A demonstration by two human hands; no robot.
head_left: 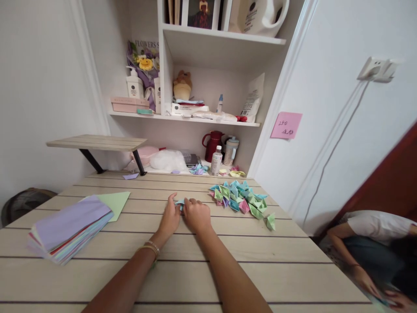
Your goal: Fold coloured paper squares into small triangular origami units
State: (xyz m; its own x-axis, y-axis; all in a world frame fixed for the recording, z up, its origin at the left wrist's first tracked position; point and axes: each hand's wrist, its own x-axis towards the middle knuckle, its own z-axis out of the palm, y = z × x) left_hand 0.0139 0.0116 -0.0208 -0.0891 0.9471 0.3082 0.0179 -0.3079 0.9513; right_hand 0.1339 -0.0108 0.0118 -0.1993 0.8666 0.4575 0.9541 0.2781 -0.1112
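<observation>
At the middle of the slatted table [241,243], a small piece of blue folded paper [179,202] is pinched between my two hands, mostly covered by the fingers. My left hand [170,216] grips its left side with the thumb and fingers, bracelets on the wrist. My right hand [197,214] is closed over its right side, knuckles up. Just right of my hands lies a heap of folded paper boats [239,193] in blue, green and pink. To the left sits a fanned stack of coloured paper [73,221], purple on top, with a green sheet [117,203] partly under it.
A small raised shelf [97,141] on black legs stands at the back left. Behind the table are a plastic bottle [216,161], a red jug [213,145] and a shelf unit [224,48]. Another person [374,243] crouches at the right, beyond the table edge.
</observation>
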